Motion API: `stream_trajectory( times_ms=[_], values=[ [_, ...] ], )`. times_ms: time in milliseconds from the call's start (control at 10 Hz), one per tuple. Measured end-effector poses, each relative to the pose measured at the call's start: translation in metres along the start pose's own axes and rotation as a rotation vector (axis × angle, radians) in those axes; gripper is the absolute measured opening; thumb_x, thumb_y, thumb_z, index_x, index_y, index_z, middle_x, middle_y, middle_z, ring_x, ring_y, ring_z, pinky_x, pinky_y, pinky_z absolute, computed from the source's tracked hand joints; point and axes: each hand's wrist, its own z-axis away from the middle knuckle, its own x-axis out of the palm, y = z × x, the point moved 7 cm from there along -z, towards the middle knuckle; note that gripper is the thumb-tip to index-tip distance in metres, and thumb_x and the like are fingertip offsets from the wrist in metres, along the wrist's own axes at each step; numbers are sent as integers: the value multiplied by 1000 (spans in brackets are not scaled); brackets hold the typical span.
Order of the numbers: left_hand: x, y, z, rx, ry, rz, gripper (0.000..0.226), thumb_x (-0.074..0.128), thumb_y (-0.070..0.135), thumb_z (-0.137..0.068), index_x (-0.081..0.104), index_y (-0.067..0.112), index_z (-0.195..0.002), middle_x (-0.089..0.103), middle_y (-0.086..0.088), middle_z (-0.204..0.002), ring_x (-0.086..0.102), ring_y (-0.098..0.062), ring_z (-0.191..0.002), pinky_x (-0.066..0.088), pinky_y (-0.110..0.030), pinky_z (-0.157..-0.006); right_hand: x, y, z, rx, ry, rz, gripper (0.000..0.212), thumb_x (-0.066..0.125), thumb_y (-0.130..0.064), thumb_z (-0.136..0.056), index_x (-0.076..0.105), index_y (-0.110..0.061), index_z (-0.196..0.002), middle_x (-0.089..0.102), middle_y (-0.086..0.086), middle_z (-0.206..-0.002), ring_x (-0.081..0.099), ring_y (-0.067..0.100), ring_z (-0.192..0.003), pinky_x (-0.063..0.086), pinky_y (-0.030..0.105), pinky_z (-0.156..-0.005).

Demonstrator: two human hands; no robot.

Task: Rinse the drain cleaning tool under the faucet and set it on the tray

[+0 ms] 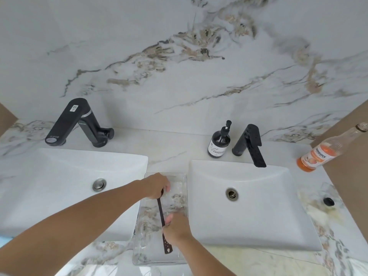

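Drain cleaning tool [161,214], a dark perforated strip, is observed lengthwise over the clear tray [139,253] between two white sinks [258,226], gripped at its far end by the left hand [157,186] and pinched mid-length by the right hand [176,229].

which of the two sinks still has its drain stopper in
The left sink: its drain is capped by a silver stopper. The right sink's drain is an open hole, and a dark round piece lies beside it.
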Motion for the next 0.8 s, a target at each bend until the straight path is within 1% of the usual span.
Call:
stream_trajectory(
  times_ms=[100, 200, 300, 400, 500, 600, 700, 800],
  values=[
    [6, -3, -1, 23, 41, 40, 39, 46, -5, -87, 68, 12, -115, 63, -10, -122, 59, -25, -110, 51, -32, -93, 2, 2, -2, 9, -24, -29, 32, 48, 4, -85, 65, 1, -112, 67, 18, -121, 65, 28, -110, 57, 36, -90],
    [7, 0, 0, 15, 56, 84, 42, 45, -8, -85, 67, 10, -114, 63, -11, -120, 59, -26, -106, 49, -28, -87, 7, 5, -2, 9, -64, -59, 37, 47, 5, -84, 64, 1, -116, 66, 16, -121, 64, 31, -114, 57, 42, -92],
    [7, 6, 1, 33, 73, 114, 43, 44, -8, -85, 67, 12, -114, 61, -10, -122, 58, -24, -107, 48, -26, -89, 10, 9, -1, -7, -88, -119, 35, 49, -1, -87, 63, -7, -119, 64, 10, -124, 63, 28, -115, 54, 34, -96],
    [0, 11, 7, 37, 82, 118, 44, 44, -9, -83, 68, 13, -113, 62, -9, -122, 57, -20, -101, 49, -26, -87, 7, 8, 0, -31, -94, -132, 38, 46, -3, -90, 60, -7, -125, 63, 11, -130, 59, 25, -120, 50, 32, -102],
    [-16, 15, 15, 34, 100, 117, 39, 47, -8, -85, 69, 11, -110, 64, -9, -120, 60, -24, -106, 50, -32, -93, -3, 3, 6, -52, -82, -89, 42, 41, -1, -89, 60, 1, -127, 62, 18, -133, 57, 29, -125, 47, 37, -105],
    [-40, 20, 28, -37, 83, 86, 27, 47, 10, -94, 70, 18, -107, 64, -5, -119, 61, -23, -109, 49, -32, -97, -15, -4, 10, -88, -71, -68, 31, 38, 0, -86, 64, 8, -100, 67, 24, -107, 63, 34, -103, 52, 37, -85],
    [-58, 30, 37, -100, 8, 98, 24, 48, 20, -94, 71, 24, -102, 65, 2, -111, 66, -23, -104, 54, -32, -90, -30, -9, 16, -110, -97, -68, 23, 38, -3, -84, 59, -10, -83, 59, 13, -87, 54, 23, -82, 42, 26, -70],
    [-60, 52, 35, -143, -67, 260, 24, 49, 19, -92, 71, 20, -102, 73, -1, -108, 73, -22, -92, 57, -26, -68, -54, -6, 18, -105, -34, -127, 26, 38, -7, -82, 64, -12, -81, 68, 5, -94, 60, 23, -90, 49, 24, -80]
  ],
)
